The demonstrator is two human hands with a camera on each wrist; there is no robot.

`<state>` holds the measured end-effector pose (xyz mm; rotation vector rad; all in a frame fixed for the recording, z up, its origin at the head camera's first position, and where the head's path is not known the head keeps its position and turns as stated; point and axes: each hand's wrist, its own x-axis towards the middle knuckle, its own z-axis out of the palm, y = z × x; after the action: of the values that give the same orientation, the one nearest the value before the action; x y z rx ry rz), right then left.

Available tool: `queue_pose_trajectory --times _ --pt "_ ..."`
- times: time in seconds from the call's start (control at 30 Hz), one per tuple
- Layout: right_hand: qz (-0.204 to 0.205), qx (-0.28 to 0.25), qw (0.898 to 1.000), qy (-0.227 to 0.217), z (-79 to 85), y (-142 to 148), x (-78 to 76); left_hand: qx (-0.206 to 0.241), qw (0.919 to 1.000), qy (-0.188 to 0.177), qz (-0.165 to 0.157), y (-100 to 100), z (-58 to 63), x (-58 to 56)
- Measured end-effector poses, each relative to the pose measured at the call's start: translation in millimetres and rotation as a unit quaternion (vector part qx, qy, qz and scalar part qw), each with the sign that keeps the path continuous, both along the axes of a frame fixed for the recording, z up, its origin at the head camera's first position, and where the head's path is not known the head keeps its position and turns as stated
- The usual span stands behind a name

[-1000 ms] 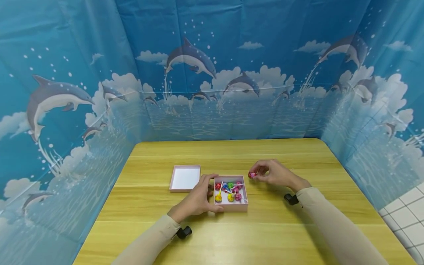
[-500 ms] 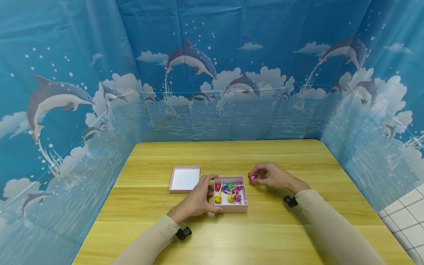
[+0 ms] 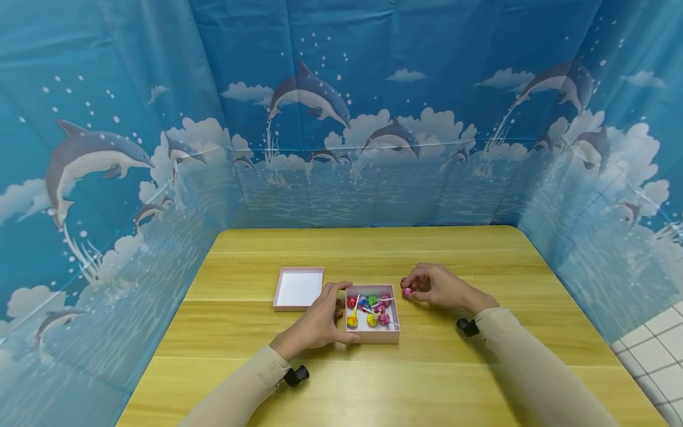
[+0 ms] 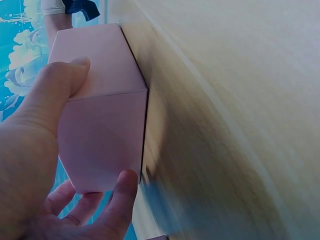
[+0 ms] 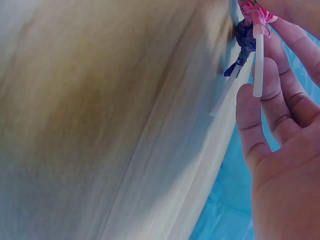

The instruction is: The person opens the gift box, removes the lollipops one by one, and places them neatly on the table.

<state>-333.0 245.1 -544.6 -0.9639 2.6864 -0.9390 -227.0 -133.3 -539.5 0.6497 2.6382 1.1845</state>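
My left hand grips a pink open-topped box from its left side, thumb on the near wall and fingers round the far corner. Several wrapped lollipops in red, yellow, green, blue and pink lie inside. To the right of the box, my right hand pinches a pink lollipop between thumb and fingers, its white stick pointing back towards the palm. Right beside it, close to the tabletop, is a dark blue-purple lollipop, its stick slanting away. The left wrist view shows the box's pink walls.
A shallow pink-edged lid with a white inside lies left of the box. Everything rests on a yellow wood-grain table. Blue dolphin-print curtains surround its back and sides.
My right hand has lowered slightly and moved a little nearer with the pink lollipop, and the dark lollipop now shows behind it. The left hand stays on the box.
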Motion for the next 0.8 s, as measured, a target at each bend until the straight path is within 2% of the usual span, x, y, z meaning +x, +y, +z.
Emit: queue_pose_trajectory --times 0.47,0.8 --pt "-0.003 -0.005 1.000 -0.010 -2.0 -0.7 -2.9 0.003 0.9999 -0.010 0.006 2.1 1.1 0.3" --pt "-0.004 -0.004 1.000 -0.006 -0.2 1.3 -2.4 -0.005 0.9999 -0.004 0.008 1.8 -0.2 -0.3"
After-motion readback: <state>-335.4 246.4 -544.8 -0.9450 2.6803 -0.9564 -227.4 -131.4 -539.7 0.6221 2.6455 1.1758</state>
